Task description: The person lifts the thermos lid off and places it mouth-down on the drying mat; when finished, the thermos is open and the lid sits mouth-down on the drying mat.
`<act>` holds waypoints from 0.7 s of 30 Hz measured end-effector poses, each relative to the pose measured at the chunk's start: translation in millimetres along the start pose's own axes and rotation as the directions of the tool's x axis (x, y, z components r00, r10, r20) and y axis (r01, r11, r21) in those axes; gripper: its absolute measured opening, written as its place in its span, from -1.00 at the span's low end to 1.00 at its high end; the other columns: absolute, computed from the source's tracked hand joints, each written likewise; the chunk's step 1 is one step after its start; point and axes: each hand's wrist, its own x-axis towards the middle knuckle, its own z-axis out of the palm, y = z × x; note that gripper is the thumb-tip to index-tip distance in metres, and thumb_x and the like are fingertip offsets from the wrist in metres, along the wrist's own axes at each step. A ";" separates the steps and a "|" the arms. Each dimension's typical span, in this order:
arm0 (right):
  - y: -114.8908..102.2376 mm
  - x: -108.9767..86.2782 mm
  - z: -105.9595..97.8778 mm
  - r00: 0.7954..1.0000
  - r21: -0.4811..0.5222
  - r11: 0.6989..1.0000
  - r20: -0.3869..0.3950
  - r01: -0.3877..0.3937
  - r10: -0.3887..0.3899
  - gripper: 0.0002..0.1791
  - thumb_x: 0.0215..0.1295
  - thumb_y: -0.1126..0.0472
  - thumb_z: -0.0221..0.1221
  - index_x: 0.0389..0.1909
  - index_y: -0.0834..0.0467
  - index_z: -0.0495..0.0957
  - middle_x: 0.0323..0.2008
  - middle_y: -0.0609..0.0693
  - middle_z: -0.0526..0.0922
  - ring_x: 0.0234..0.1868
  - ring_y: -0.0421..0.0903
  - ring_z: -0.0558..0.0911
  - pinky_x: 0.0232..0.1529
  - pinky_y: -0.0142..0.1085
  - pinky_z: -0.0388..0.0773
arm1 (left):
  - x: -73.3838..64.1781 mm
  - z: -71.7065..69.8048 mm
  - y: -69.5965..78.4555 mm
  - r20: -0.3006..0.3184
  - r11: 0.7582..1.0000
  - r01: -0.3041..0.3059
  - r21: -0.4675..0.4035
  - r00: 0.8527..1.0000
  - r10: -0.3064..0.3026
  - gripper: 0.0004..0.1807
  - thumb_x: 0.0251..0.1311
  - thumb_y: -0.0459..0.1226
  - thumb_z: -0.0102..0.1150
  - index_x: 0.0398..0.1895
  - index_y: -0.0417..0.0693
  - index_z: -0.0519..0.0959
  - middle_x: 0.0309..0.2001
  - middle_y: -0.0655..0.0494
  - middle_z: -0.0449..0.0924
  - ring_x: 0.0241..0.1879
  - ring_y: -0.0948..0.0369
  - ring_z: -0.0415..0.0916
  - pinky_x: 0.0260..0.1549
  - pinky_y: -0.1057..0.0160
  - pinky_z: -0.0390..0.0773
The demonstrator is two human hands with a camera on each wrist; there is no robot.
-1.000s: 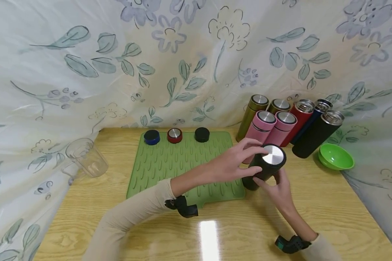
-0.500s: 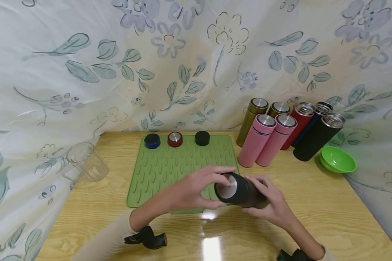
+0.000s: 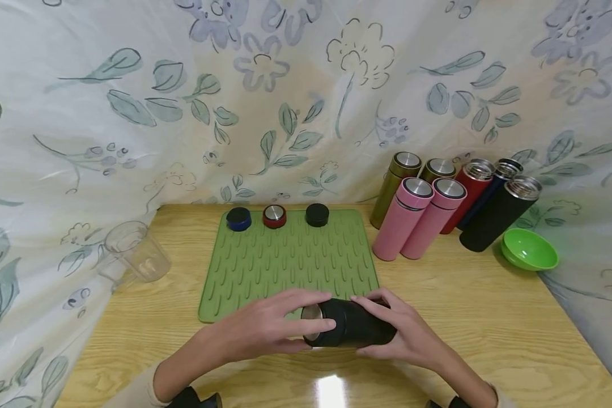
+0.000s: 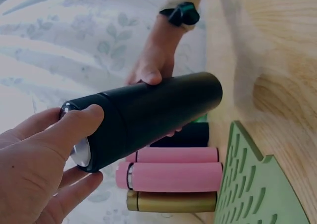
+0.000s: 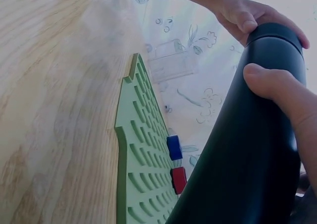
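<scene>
A black thermos (image 3: 364,324) is tilted over on its side above the front edge of the green mat. My left hand (image 3: 267,324) holds its lid (image 4: 110,135) at the left end, thumb on one side and fingers on the other. The lid's silver top (image 4: 81,153) shows between those fingers, and a seam marks where lid meets body. My right hand (image 3: 405,328) grips the body near the base, its thumb (image 5: 272,83) lying along the dark wall. In the left wrist view the base points toward the wooden table.
On the ribbed green mat (image 3: 290,260) sit a blue lid (image 3: 238,219), a red lid (image 3: 274,216) and a black lid (image 3: 317,215). Pink (image 3: 398,226), olive, red, blue and black bottles cluster back right beside a green bowl (image 3: 529,249). A clear pitcher (image 3: 139,252) stands left.
Both hands have brought the black thermos left and toward the front, from beside the pink bottles. It has gone from nearly upright to lying sideways, lid toward the left.
</scene>
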 end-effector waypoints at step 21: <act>-8.1 8.9 1.5 1.000 -0.058 0.998 0.005 0.025 -0.025 -0.14 -0.03 -0.17 0.44 0.35 -0.08 0.39 0.05 -0.13 0.49 -0.03 -0.25 0.51 -0.19 -0.35 0.58 | -8.4 -5.8 -7.4 -0.060 0.999 -0.045 -0.016 0.997 0.044 -0.38 0.03 -0.15 0.44 0.22 0.13 0.47 0.20 -0.02 0.50 0.13 0.17 0.53 0.07 0.34 0.61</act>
